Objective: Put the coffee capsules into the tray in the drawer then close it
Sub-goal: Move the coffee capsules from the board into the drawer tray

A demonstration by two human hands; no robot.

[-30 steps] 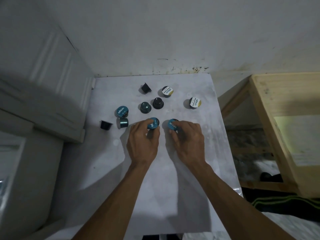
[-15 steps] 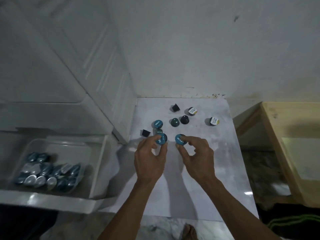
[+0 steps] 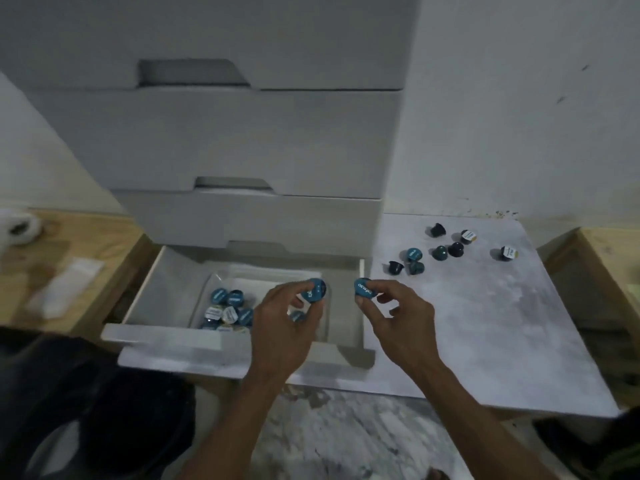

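Observation:
My left hand (image 3: 282,327) pinches a blue coffee capsule (image 3: 314,290) above the clear tray (image 3: 221,277) in the open white drawer (image 3: 162,336). My right hand (image 3: 398,315) pinches a second blue capsule (image 3: 364,289) over the drawer's right side. Several capsules (image 3: 227,308) lie in the tray's left part. On the white tabletop (image 3: 485,334) to the right lie several more capsules (image 3: 440,252), some dark, some blue, two with white and yellow lids (image 3: 508,252).
A white drawer cabinet (image 3: 242,143) with shut upper drawers stands above the open one. Wooden surfaces sit at the far left (image 3: 69,271) and far right (image 3: 609,258). A dark shape fills the lower left. Marbled floor lies below.
Both hands lifted a blue capsule each off the tabletop and carried them left to the open drawer. The view swung left and now faces the cabinet.

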